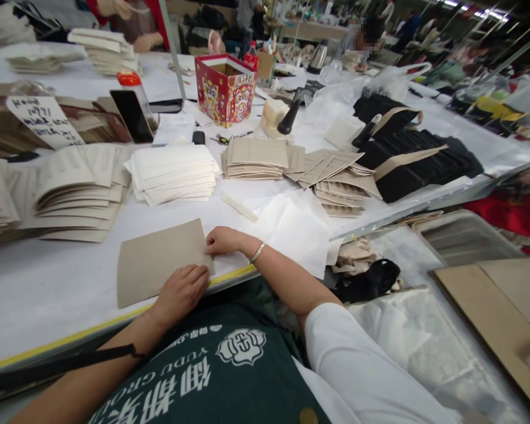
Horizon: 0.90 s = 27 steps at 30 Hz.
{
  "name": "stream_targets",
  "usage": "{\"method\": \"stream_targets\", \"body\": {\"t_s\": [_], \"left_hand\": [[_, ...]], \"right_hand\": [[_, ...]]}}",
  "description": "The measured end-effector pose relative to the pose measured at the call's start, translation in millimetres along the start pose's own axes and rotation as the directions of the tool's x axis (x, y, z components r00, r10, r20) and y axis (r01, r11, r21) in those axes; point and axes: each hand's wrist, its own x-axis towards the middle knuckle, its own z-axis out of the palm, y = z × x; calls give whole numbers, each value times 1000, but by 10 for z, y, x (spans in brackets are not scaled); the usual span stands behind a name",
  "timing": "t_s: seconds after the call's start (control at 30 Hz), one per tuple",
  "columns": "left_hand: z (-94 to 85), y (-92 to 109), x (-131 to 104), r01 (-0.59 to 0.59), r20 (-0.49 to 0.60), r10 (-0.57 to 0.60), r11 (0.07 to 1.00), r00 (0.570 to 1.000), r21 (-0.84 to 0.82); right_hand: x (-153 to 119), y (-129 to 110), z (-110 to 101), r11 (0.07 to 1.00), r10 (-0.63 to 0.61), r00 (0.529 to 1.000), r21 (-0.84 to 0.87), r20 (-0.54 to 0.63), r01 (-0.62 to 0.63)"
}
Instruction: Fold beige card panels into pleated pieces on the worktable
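Note:
A flat taupe sheet lies at the table's front edge. My left hand rests on its lower right part, fingers together and bent over the near edge. At the sheet's right edge, my right hand pinches the border with thumb and fingers; a bracelet circles that wrist. Behind the sheet stand a stack of white pieces and a stack of beige pieces. A narrow pale strip lies behind my right hand, beside white paper.
Curved cream panels are piled at left. A red patterned box, a phone and a dark-handled tool stand farther back. Black fabric pieces lie at right. Cardboard is below right. A person in red sits across the table.

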Motion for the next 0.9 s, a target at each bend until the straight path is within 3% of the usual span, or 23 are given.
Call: {"method": "stream_targets", "body": {"t_s": [0.23,0.43,0.57,0.67,0.9], "left_hand": [[93,-10,192,147,-4,-147,989,989,-30],[117,-46,245,298,106,-289,951,951,-82],[146,-77,189,306,70,-300,946,952,-104],[201,-118,145,278,55,-274,957,960,-84],[222,-199,168,266,210,-249,962,945,-58]], "right_hand": [[-4,-2,1,995,-51,998,-88,-28,48],[98,61,-138,998,-45,997,39,59,43],[204,90,-204,992,16,999,122,33,-20],[236,86,-192,997,2,1000,81,18,-3],[295,59,-211,997,-21,1000,-68,17,22]]}}
